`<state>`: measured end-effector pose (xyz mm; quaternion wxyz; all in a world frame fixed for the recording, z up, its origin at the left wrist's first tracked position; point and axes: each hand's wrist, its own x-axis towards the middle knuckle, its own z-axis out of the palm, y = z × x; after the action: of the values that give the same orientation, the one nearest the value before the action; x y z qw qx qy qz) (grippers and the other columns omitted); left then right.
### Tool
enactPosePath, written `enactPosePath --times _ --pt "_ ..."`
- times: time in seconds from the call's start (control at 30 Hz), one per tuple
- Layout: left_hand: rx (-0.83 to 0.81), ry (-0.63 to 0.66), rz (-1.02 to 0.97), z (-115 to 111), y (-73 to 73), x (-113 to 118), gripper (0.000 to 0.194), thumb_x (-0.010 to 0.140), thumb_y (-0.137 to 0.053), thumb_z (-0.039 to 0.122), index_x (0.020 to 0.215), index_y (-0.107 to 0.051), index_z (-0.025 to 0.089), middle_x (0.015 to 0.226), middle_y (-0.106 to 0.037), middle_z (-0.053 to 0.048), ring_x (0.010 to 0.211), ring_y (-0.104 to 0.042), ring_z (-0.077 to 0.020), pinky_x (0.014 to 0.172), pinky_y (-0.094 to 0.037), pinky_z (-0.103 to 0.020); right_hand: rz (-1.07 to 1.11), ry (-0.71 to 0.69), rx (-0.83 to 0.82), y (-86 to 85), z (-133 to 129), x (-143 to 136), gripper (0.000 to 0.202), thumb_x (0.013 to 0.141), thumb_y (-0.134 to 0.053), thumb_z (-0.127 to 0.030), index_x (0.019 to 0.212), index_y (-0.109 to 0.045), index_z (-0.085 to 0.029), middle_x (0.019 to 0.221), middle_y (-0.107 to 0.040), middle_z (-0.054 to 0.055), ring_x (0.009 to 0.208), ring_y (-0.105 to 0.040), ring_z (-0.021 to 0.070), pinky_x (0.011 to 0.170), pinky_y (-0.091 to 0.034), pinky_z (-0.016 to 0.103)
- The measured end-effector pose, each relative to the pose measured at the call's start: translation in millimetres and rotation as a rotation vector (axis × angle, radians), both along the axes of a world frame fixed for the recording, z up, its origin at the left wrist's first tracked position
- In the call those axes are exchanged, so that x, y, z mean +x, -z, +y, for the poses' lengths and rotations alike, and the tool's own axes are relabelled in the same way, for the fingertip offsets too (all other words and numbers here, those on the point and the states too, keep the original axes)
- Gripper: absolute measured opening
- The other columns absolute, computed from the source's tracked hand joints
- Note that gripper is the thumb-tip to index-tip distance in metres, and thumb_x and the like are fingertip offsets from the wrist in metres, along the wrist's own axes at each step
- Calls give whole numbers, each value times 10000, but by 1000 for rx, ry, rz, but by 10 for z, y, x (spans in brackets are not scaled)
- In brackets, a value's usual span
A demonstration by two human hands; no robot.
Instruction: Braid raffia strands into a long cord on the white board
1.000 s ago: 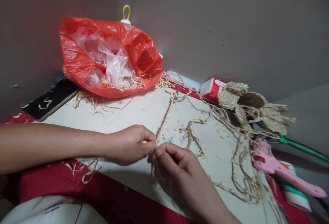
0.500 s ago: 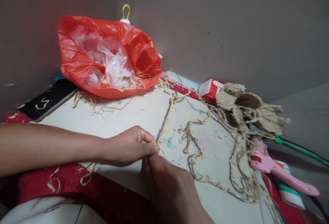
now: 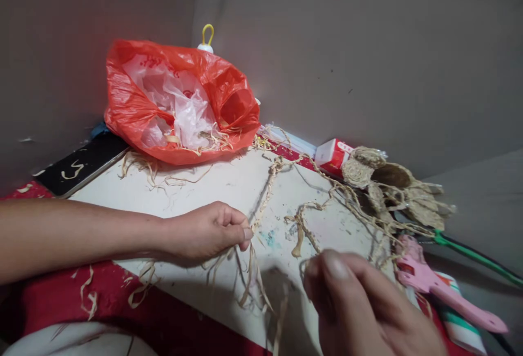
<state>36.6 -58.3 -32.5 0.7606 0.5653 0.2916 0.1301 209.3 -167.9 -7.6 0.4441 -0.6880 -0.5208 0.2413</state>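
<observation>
A thin tan braided cord is seen on the white board, rough & slightly bent, its near end pinched b/w thumb & curled fingers of the L hand; frayed loose strands are splayed below that grip. Vs. 0.5 s ago, when both hands were met at the cord end, the R hand has been drawn off to the R & nearer the cam, & the strands are now exposed. Its fingers are part-curled, thumb near index; whether anything is held can't be told. Part of the looped cord is blocked from view by it. Behind, a red bag w/ fibre scraps is set beside a black slab; at R, woven pieces & a pink glue gun are seen.
</observation>
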Motion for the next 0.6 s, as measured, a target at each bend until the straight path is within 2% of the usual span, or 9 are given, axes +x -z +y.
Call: enactPosePath --times 0.03,0.1,0.13,0.2,0.33,0.43,0.6 --pt "-5 -9 -23 -2 6 2 186 835 -532 276 691 -529 158 442 -300 99 413 -199 -63 419 -148 -208 164 47 -59 3 60 6 269 868 -574 -471 755 -640 -235 634 -601 41 550 -518 173 486 -394 265" --pt "-27 0 -123 -12 27 16 218 851 -527 289 683 -519 151 500 -408 71 455 -318 -62 470 -261 -190 446 -54 -250 50 167 -42 322 808 -638 -517 937 -672 -224 765 -661 61 674 -592 202 572 -462 272" --pt "-41 22 -174 -18 40 25 244 865 -512 301 674 -507 150 541 -467 47 498 -388 -70 525 -324 -195 535 -134 -340 82 205 -82 347 809 -632 -529 952 -673 -215 742 -657 54 685 -596 200 609 -473 276" --pt "-40 62 -208 -27 60 37 283 889 -476 325 663 -484 154 599 -527 13 574 -466 -94 613 -384 -225 642 -266 -477 141 245 -150 355 850 -575 -541 889 -665 -199 607 -590 11 573 -534 154 596 -452 260" --pt "108 63 -36 -17 56 27 256 886 -471 300 678 -492 154 607 -461 39 562 -380 -83 544 -319 -202 682 -381 -538 211 269 -119 381 854 -569 -554 806 -622 -180 555 -418 -52 458 -306 82 430 -282 194" --pt "203 143 18 14 28 9 255 900 -428 275 705 -532 146 636 -452 38 588 -378 -84 549 -313 -198 701 -446 -579 260 309 -25 385 876 -561 -523 734 -589 -166 517 -318 -74 436 -218 66 384 -154 189" --pt "344 199 46 49 -23 -11 221 887 -434 238 681 -445 160 604 -359 63 562 -332 -73 530 -293 -190 1053 -501 -635 336 362 -7 371 887 -584 -430 638 -466 -181 489 -287 -96 376 -123 38 353 -97 188"
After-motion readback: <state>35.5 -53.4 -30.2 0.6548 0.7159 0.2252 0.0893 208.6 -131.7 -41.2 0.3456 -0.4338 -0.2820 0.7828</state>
